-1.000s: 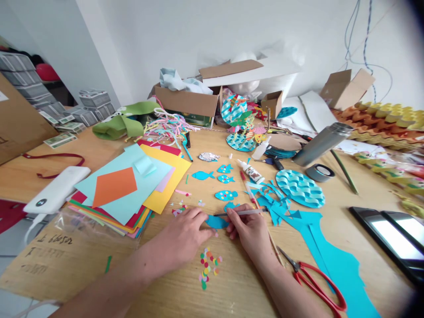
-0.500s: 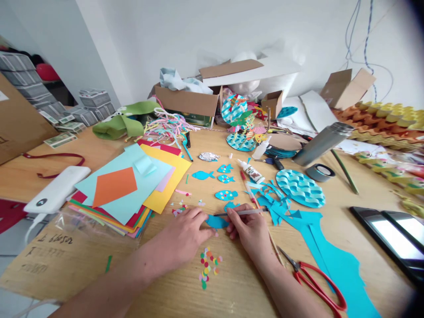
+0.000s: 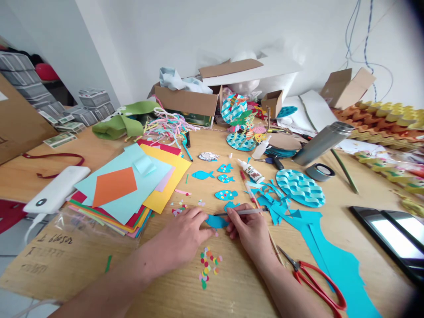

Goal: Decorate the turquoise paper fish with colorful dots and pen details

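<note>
My left hand [image 3: 188, 229] pinches the left end of a blue paper fish [image 3: 217, 221] between thumb and fingers, low over the table. In my right hand [image 3: 248, 227] is a slim grey pen [image 3: 253, 211], its dark end pointing left along the fish's upper edge. My right fingers also meet the fish's right end. Just beyond lie dotted blue paper fish [image 3: 226, 194] and a plain one [image 3: 202, 175]. Small coloured paper dots [image 3: 208, 267] are scattered on the near side of my hands. Whether the pen tip touches the paper is too small to tell.
Red-handled scissors [image 3: 319, 282] and blue paper scraps [image 3: 318, 229] lie to the right. A glue bottle [image 3: 253, 172] and a woven blue disc [image 3: 300, 188] are farther back. Stacked coloured paper [image 3: 155, 176] and a white power bank [image 3: 58, 189] occupy the left.
</note>
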